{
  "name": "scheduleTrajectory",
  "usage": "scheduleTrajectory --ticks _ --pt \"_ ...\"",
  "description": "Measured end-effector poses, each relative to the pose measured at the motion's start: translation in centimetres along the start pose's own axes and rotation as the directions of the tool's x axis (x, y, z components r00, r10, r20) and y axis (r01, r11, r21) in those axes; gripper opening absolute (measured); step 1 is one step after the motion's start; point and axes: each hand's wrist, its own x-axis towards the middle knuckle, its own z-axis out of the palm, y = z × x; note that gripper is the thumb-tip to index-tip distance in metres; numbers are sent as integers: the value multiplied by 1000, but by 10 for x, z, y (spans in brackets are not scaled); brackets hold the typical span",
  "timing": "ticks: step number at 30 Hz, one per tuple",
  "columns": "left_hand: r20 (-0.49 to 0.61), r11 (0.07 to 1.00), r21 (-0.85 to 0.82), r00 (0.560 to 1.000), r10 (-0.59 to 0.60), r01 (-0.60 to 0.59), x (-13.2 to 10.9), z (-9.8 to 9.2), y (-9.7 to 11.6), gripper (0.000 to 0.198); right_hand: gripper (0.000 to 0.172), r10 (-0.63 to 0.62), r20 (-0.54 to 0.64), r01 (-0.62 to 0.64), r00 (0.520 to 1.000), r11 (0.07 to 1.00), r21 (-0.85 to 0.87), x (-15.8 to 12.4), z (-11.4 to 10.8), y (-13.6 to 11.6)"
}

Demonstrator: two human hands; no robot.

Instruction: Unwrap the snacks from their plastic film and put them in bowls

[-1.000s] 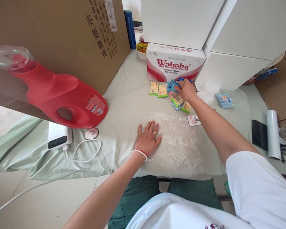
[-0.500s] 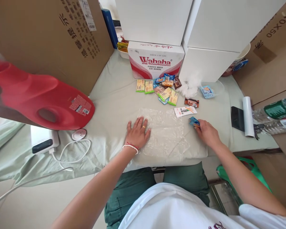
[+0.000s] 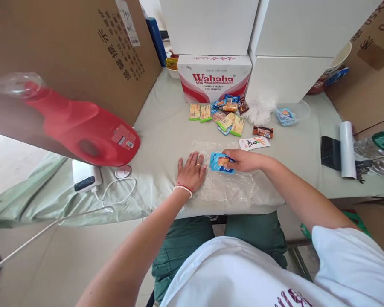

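1. At the left end of the desk (image 3: 160, 128), the red bottle (image 3: 73, 119) is well apart from my hands; only a wide, careless swing would knock it.
2. Toward the left of the near edge lies the power bank (image 3: 83, 172), its white cable (image 3: 35, 237) trailing over that edge. A snag on the loose run could drag it off.
3. My left hand (image 3: 191, 174) lies flat, fingers slightly spread, gripping nothing, at the left border of the clear plastic sheet (image 3: 230, 189). The plastic is thin, wrinkled and close to the near edge; uneven pressure could make it slide or bunch.
4. Toward the far edge, the small packets (image 3: 228, 120) overlap loosely before the Wahaha box (image 3: 214, 79). Tugging one could scatter its neighbours.
5. The blue packet (image 3: 218, 163) is over the sheet's middle, pinched in my right hand (image 3: 245, 160); whether it touches the plastic, I can't tell. Slick wrapping could slip from a light pinch, and a sideways drag could crease the sheet.
6. Farther right, the long white packet (image 3: 254, 143) and brown bar (image 3: 263, 131) lie near enough for me to brush them aside.
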Motion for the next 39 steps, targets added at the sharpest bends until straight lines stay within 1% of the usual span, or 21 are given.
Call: scheduleTrajectory --ticks 2,3,5,8,11,13,14,16,17,19,21,22,24,26,27,30,32,34,36,38,39 --pt "8 1000 0 1000 -3 3 0 0 0 61 13 -3 142 9 990 999 -40 25 9 0" --pt "8 1000 -1 1000 -3 3 0 0 0 61 14 16 187 -3 982 998 -69 36 12 1" --pt "3 1000 -1 1000 2 -2 0 1 -1 61 19 62 220 -31 974 989 -142 50 18 5" --pt "1 1000 1 1000 9 -9 -1 2 -2 61 32 72 160 -34 984 973 -228 58 22 9" --pt "1 1000 7 1000 12 -12 -1 2 -2 61 44 72 37 -61 997 965 -255 53 26 8" --pt "-2 1000 9 1000 11 -11 -1 2 -2 60 44 67 -115 -93 991 966 -240 42 31 6" --pt "-3 1000 7 1000 9 -8 0 1 -2 60 42 42 -200 -86 979 973 -216 34 35 4" --pt "-4 1000 -4 1000 6 -6 0 0 -1 60 40 -54 -327 6 943 989 -147 12 49 1" --pt "-3 1000 -11 1000 3 -3 0 0 -1 60 42 -110 -357 73 928 991 -115 -3 59 -1" --pt "-2 1000 -29 1000 -8 8 -3 -2 1 60 50 -199 -357 183 912 980 -78 -35 85 -3" --pt "-2 998 -49 1000 -25 25 -9 -3 2 60 57 -193 -355 169 915 981 -97 -67 115 -4" --pt "-2 998 -61 999 -32 32 -14 -3 3 60 57 -176 -368 146 913 983 -109 -81 130 -4" --pt "-8 995 -94 999 -40 39 -25 -2 2 60 48 -135 -409 99 902 989 -109 -102 155 -5" --pt "-27 989 -139 999 -44 40 -35 -1 -3 60 42 -98 -466 68 880 994 -81 -113 170 -6" --pt "-46 985 -165 998 -49 41 -39 0 -7 60 40 -83 -489 59 868 996 -65 -115 173 -8" --pt "-119 976 -218 992 -35 8 -46 -4 -22 60 34 -66 -520 59 851 998 -31 -111 167 -10" --pt "-140 975 -212 989 40 -69 -49 -13 -32 61 31 -78 -523 83 849 996 -13 -104 152 -11" --pt "-87 956 -216 979 184 -199 -54 -24 -39 69 29 -96 -532 116 841 993 5 -96 133 -9" --pt "15 907 -273 941 339 -322 -62 -34 -43 77 29 -98 -537 130 838 991 22 -85 113 -7" --pt "100 859 -341 894 437 -382 -71 -38 -44 78 30 -62 -520 101 852 994 47 -74 94 -3" --pt "123 848 -359 881 456 -389 -76 -38 -44 77 31 -32 -503 72 864 996 60 -69 85 -1"
